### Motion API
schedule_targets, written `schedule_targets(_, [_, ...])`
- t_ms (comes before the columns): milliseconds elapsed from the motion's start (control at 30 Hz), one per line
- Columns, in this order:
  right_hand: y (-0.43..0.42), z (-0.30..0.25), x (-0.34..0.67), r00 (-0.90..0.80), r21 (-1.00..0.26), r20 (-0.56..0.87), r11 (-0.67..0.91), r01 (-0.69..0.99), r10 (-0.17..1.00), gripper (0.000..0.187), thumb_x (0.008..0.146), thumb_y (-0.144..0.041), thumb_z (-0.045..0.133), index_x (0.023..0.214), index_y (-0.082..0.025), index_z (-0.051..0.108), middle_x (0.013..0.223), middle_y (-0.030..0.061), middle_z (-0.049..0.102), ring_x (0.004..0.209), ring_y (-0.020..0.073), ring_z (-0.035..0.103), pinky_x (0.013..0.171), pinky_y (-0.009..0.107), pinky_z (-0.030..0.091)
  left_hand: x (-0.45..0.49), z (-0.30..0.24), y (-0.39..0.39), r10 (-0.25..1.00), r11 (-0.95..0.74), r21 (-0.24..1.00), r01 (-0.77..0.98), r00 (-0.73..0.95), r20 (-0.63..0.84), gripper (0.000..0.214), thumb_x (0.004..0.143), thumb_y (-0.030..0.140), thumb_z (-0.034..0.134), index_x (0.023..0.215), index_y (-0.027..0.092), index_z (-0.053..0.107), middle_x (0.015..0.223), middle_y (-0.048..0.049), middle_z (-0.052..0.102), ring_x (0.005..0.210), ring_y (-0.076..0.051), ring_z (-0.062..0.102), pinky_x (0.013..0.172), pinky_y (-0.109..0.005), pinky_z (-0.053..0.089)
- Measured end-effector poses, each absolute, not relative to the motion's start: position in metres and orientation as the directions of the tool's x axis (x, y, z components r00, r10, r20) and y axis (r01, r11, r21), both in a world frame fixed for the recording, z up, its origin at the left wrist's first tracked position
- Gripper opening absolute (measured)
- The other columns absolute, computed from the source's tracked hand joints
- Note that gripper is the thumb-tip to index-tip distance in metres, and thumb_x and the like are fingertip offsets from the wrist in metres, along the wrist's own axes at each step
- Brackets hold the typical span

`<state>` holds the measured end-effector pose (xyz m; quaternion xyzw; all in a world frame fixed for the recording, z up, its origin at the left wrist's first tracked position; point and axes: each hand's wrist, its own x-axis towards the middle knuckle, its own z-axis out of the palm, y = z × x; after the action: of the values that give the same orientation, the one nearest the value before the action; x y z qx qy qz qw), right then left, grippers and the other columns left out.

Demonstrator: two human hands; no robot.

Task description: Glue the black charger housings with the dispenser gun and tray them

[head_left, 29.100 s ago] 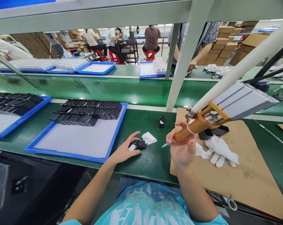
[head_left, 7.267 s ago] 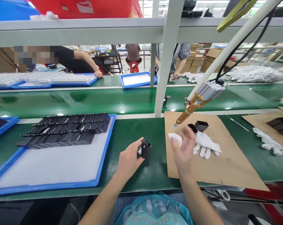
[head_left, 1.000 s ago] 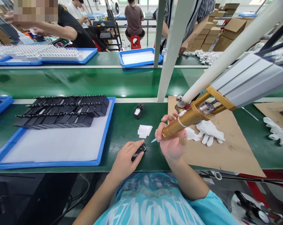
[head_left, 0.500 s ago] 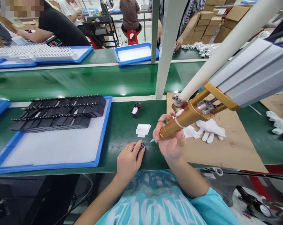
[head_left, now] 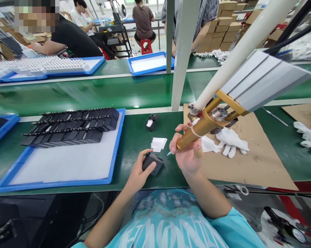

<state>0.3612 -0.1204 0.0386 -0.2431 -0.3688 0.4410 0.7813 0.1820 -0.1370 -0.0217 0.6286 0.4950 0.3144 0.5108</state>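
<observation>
My left hand [head_left: 140, 169] grips a small black box-shaped housing [head_left: 154, 163] by its sides, low over the green bench. My right hand [head_left: 188, 151] is closed round a gold-coloured dispensing gun [head_left: 193, 133] with a pale blue pointed nozzle [head_left: 169, 153]. The nozzle points down and left, a little apart from the housing. Beyond the housing lie white paper slips [head_left: 159, 144]. Behind them stands another black housing [head_left: 151, 123] with a white patch on it.
A blue tray [head_left: 115, 144] at left holds rows of black housings [head_left: 75, 125]. White gloves [head_left: 231, 140] lie on cardboard [head_left: 258, 162] at right. A pale post [head_left: 180, 69] rises behind the bench. Several people work beyond the green belt [head_left: 93, 91].
My left hand has opened out around the black housing, turning it so a broad face shows. My right hand keeps its hold on the gun. The view has shifted slightly.
</observation>
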Motion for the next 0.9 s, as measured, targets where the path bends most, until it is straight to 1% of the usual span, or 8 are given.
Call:
schedule_targets(33, [-0.12, 0.038, 0.362, 0.342, -0.706, 0.362, 0.495, -0.507, 0.867, 0.034, 0.084, -0.056, 0.054, 0.102, -0.029, 0.047, 0.1, -0.0003, 0.056, 0.046, 0.0067, 0.051, 0.037, 0.025, 0.04, 0.184, -0.02, -0.137, 0.938, 0.14, 0.986, 0.086, 0.307, -0.16, 0.044, 0.086, 0.048, 0.059, 0.124, 0.028, 0.051, 0.086, -0.0006, 0.06, 0.068, -0.016, 0.058, 0.058, -0.026, 0.047])
schedule_targets(100, [-0.119, 0.038, 0.363, 0.352, -0.702, 0.364, 0.502, -0.505, 0.862, 0.034, 0.084, -0.055, 0.055, 0.103, -0.029, 0.047, 0.1, -0.0006, 0.057, 0.046, 0.0065, 0.051, 0.037, 0.024, 0.04, 0.192, -0.017, -0.139, 0.907, 0.348, 0.887, -0.303, 0.348, -0.237, 0.044, 0.085, 0.051, 0.059, 0.12, 0.026, 0.05, 0.076, 0.0008, 0.055, 0.056, -0.013, 0.052, 0.047, -0.022, 0.04])
schedule_targets(167, [-0.119, 0.037, 0.364, 0.36, -0.696, 0.365, 0.509, -0.507, 0.859, 0.033, 0.084, -0.054, 0.055, 0.104, -0.029, 0.047, 0.1, -0.0007, 0.056, 0.047, 0.0065, 0.051, 0.038, 0.024, 0.04, 0.2, -0.011, -0.139, 0.874, 0.462, 0.719, -0.52, 0.407, -0.267, 0.04, 0.086, 0.049, 0.057, 0.116, 0.024, 0.052, 0.068, 0.0022, 0.05, 0.048, -0.009, 0.045, 0.042, -0.02, 0.034])
schedule_targets(233, [-0.119, 0.037, 0.364, 0.359, -0.699, 0.362, 0.505, -0.507, 0.861, 0.033, 0.084, -0.054, 0.055, 0.104, -0.028, 0.048, 0.1, -0.0007, 0.056, 0.048, 0.0068, 0.052, 0.039, 0.025, 0.04, 0.207, -0.006, -0.14, 0.863, 0.494, 0.617, -0.612, 0.432, -0.263, 0.034, 0.088, 0.046, 0.054, 0.111, 0.022, 0.055, 0.064, 0.0028, 0.047, 0.044, -0.007, 0.039, 0.042, -0.019, 0.029])
schedule_targets(300, [-0.119, 0.037, 0.365, 0.359, -0.709, 0.35, 0.495, -0.502, 0.865, 0.034, 0.083, -0.055, 0.055, 0.103, -0.029, 0.047, 0.1, -0.0007, 0.056, 0.048, 0.0071, 0.052, 0.039, 0.025, 0.041, 0.209, -0.003, -0.139, 0.862, 0.494, 0.591, -0.637, 0.445, -0.242, 0.032, 0.089, 0.046, 0.052, 0.108, 0.021, 0.058, 0.062, 0.0031, 0.046, 0.041, -0.005, 0.035, 0.041, -0.019, 0.027])
schedule_targets(433, [-0.119, 0.037, 0.364, 0.37, -0.718, 0.347, 0.498, -0.487, 0.862, 0.035, 0.082, -0.056, 0.055, 0.103, -0.029, 0.047, 0.1, -0.0007, 0.056, 0.047, 0.0072, 0.052, 0.039, 0.025, 0.04, 0.207, 0.0, -0.14, 0.876, 0.461, 0.625, -0.63, 0.437, -0.204, 0.034, 0.088, 0.049, 0.053, 0.109, 0.022, 0.057, 0.062, 0.0035, 0.046, 0.04, -0.005, 0.033, 0.041, -0.02, 0.027])
schedule_targets(700, [-0.119, 0.037, 0.365, 0.38, -0.729, 0.345, 0.5, -0.467, 0.858, 0.035, 0.083, -0.056, 0.054, 0.106, -0.03, 0.049, 0.099, -0.0009, 0.055, 0.047, 0.0076, 0.052, 0.04, 0.026, 0.04, 0.204, -0.002, -0.143, 0.922, 0.353, 0.723, -0.594, 0.354, -0.159, 0.038, 0.083, 0.049, 0.06, 0.112, 0.027, 0.05, 0.07, 0.0022, 0.051, 0.049, -0.01, 0.048, 0.044, -0.023, 0.037])
schedule_targets(900, [-0.119, 0.036, 0.365, 0.382, -0.703, 0.368, 0.522, -0.482, 0.848, 0.03, 0.085, -0.052, 0.054, 0.104, -0.029, 0.053, 0.1, -0.0006, 0.056, 0.049, 0.0077, 0.054, 0.042, 0.026, 0.039, 0.195, -0.009, -0.144, 0.935, 0.275, 0.803, -0.528, 0.341, -0.097, 0.04, 0.085, 0.049, 0.06, 0.117, 0.029, 0.046, 0.073, 0.0024, 0.055, 0.05, -0.011, 0.054, 0.045, -0.023, 0.043])
